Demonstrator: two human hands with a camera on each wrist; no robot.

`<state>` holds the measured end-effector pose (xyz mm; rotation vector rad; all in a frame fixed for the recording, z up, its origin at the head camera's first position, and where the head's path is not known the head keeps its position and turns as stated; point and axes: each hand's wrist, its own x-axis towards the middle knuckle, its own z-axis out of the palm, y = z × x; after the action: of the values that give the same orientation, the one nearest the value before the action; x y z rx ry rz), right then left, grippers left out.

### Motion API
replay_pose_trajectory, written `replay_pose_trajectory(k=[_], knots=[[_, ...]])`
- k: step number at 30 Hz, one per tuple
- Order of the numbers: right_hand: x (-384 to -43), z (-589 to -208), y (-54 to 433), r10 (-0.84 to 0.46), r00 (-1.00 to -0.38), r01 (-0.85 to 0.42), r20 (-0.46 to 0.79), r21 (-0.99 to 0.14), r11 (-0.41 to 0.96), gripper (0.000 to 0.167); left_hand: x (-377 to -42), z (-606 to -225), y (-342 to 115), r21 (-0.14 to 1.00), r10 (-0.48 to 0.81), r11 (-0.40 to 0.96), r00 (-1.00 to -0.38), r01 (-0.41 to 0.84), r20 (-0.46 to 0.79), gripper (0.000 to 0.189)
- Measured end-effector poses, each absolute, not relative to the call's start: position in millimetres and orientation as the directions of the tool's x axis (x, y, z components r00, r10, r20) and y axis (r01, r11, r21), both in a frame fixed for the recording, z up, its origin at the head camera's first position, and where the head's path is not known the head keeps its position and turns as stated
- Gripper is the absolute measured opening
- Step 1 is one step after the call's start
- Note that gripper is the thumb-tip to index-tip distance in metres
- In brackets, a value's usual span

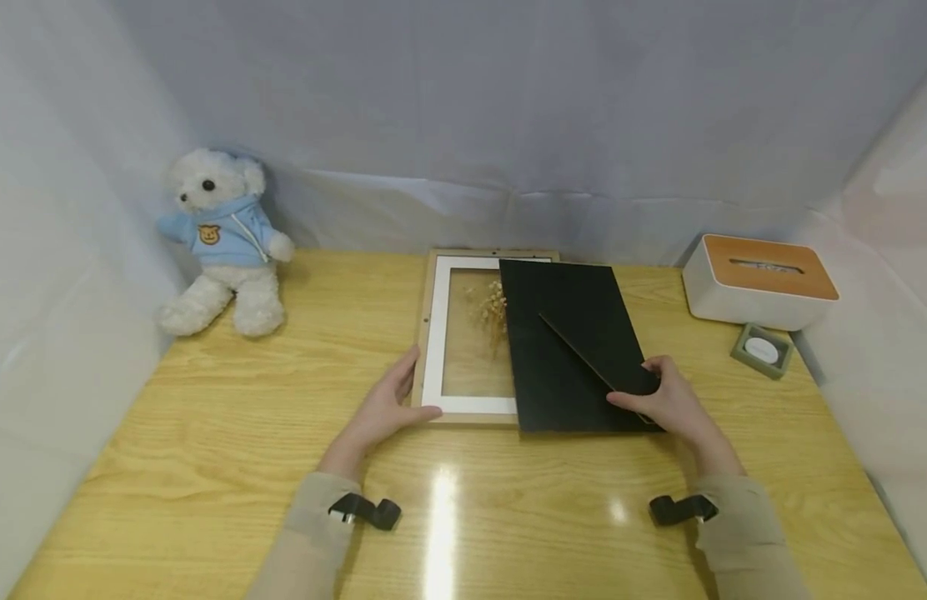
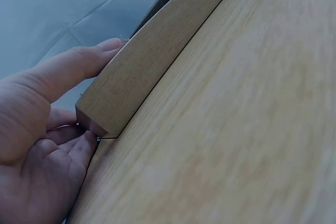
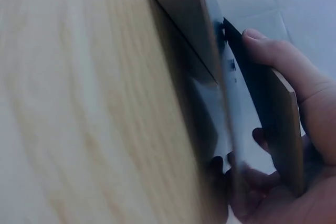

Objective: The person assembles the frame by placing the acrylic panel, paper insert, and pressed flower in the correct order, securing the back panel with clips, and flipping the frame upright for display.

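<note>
A light wooden picture frame (image 1: 471, 406) with a white mat lies on the table, dried flowers (image 1: 495, 308) showing behind its clear pane. My left hand (image 1: 388, 404) grips the near left corner, thumb on top and fingers against the side; the left wrist view shows the wooden edge (image 2: 157, 51) up close. A black backing board (image 1: 568, 292) overlaps the frame's right part and hides it. My right hand (image 1: 673, 400) holds this board by its near right corner. In the right wrist view, the thumb lies on the board's partly raised stand leg (image 3: 273, 114).
A white teddy bear (image 1: 227, 233) in a blue hoodie sits at the back left. At the back right stands a white tissue box (image 1: 756, 283) with an orange-brown lid, a small green box (image 1: 764, 350) in front of it. Curtains (image 1: 463, 125) enclose the wooden table (image 1: 508, 517).
</note>
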<state>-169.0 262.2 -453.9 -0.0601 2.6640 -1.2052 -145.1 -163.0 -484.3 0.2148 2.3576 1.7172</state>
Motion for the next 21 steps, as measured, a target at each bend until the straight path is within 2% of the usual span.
replay_pose_trajectory(k=[8, 12, 15, 18, 21], knots=[[-168, -459, 259, -0.136, -0.970, 0.089, -0.202, -0.814, 0.574, 0.089, -144, -482, -162, 0.955, 0.247, 0.298, -0.966, -0.004, -0.081, 0.108], [-165, -463, 264, -0.129, -0.962, 0.168, -0.240, -0.895, 0.413, 0.087, -144, -483, -162, 0.955, 0.247, 0.297, -0.966, 0.000, -0.077, 0.108], [-163, -466, 267, -0.116, -0.958, 0.215, -0.262, -0.925, 0.313, 0.080, -144, -483, -163, 0.955, 0.250, 0.295, -0.966, 0.004, -0.073, 0.108], [-163, -468, 268, -0.099, -0.961, 0.226, -0.259, -0.939, 0.259, 0.073, -144, -484, -163, 0.956, 0.252, 0.294, -0.965, 0.007, -0.070, 0.108], [-162, -469, 269, -0.071, -0.966, 0.237, -0.249, -0.960, 0.149, 0.070, -145, -485, -163, 0.956, 0.250, 0.293, -0.966, 0.007, -0.069, 0.108]])
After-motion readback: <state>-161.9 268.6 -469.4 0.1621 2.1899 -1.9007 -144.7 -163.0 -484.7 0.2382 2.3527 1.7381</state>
